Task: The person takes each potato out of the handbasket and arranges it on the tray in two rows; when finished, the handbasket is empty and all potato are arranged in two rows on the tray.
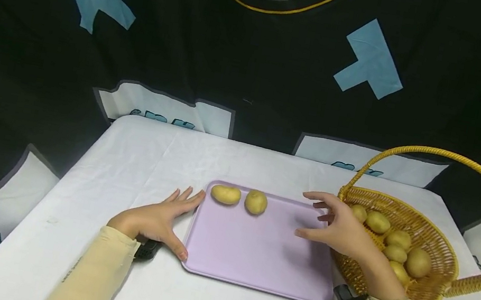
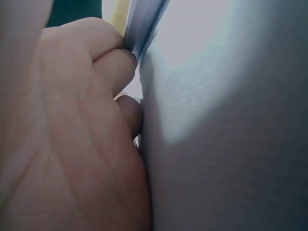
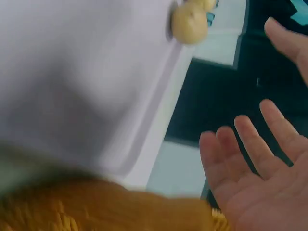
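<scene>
Left hand (image 1: 158, 218), grip splayed, touches the rectangular lilac tray (image 1: 258, 255); two rounded yellow potatoes (image 1: 256, 202) lie near its far edge; right hand (image 1: 344, 231), grip spread, hovers near the golden wicker basket (image 1: 426, 231)

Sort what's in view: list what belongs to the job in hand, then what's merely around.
Part of the job, it seems:
lilac tray, with the left hand at its edge
two potatoes on the tray
wicker basket
potatoes in the basket
right hand, holding nothing

Merely around:
white table cover
dark patterned cloth behind
</scene>
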Tool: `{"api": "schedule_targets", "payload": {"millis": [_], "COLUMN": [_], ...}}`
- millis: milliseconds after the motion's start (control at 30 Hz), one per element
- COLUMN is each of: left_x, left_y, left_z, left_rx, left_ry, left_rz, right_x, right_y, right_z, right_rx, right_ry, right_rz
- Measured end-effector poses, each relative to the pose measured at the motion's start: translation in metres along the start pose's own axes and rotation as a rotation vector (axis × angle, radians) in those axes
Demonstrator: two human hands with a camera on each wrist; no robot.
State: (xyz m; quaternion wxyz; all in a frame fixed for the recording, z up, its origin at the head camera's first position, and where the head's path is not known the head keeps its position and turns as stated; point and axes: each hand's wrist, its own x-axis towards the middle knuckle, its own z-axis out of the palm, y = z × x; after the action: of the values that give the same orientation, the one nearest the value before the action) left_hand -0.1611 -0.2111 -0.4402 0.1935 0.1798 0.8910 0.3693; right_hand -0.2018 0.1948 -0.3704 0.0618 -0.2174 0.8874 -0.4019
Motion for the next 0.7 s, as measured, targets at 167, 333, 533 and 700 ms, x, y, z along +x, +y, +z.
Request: {"api": "schedule_targets", "payload": {"millis": [167, 333, 533, 700], "left_x": [-0.001, 0.0, 0.0, 0.001], "left_y": [-0.002, -0.003, -0.004, -0.003], "left_z": [-0.001, -0.001, 0.0, 0.0], "left_rx": [0.02, 0.014, 0.018, 0.013], "left_ry": [0.002, 0.0, 0.005, 0.008], "left_rz": [0.002, 0.002, 0.004, 0.009], "right_x": [-0.008, -0.014, -0.018, -0.019], "right_y": [0.0, 0.0, 0.007, 0.014], "right_z": [-0.029, -0.054, -0.081, -0.098], "right_rx": [0.021, 0.021, -0.02, -0.02], "right_ry": [-0.05, -0.13, -0.223, -0.279], "right_rz": [0.015, 0.018, 0.072, 0.127]}}
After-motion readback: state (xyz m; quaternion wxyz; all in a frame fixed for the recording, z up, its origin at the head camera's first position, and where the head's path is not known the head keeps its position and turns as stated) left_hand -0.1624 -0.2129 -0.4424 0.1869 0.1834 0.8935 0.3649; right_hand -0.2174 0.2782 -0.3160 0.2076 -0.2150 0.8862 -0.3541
